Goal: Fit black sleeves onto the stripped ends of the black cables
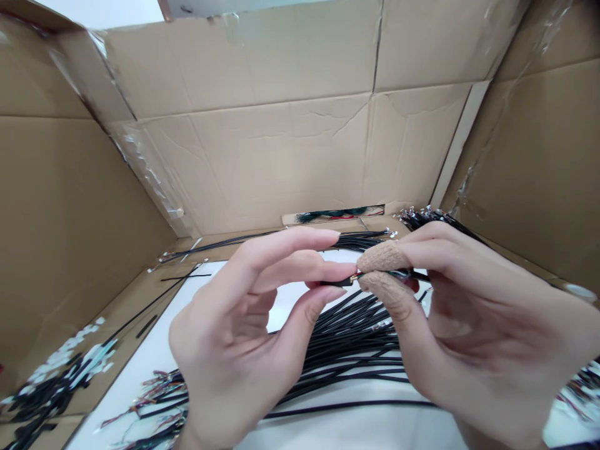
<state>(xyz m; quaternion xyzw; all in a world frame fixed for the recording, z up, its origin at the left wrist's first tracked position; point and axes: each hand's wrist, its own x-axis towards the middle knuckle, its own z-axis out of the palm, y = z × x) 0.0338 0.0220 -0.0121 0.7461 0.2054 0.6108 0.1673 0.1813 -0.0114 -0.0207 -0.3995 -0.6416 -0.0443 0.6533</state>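
My left hand point(253, 319) pinches a small black connector point(337, 283) between thumb and fingers, near the middle of the view. Facing it, my right hand point(450, 312) wears tan covers on the thumb and a fingertip and pinches the thin coloured wires point(360, 275) of a black cable close to the connector. Small metal-coloured contacts show where wires and connector meet; whether they are fully inside cannot be made out. Below the hands, a bundle of black cables point(347, 350) spreads over the white surface point(356, 428).
Cardboard walls point(281, 150) enclose the work area. More black cables point(225, 240) lie along the back, with another bunch point(422, 217) at the back right. On the left are black cables with white connectors point(60, 375). Stripped wire ends point(159, 387) lie at lower left.
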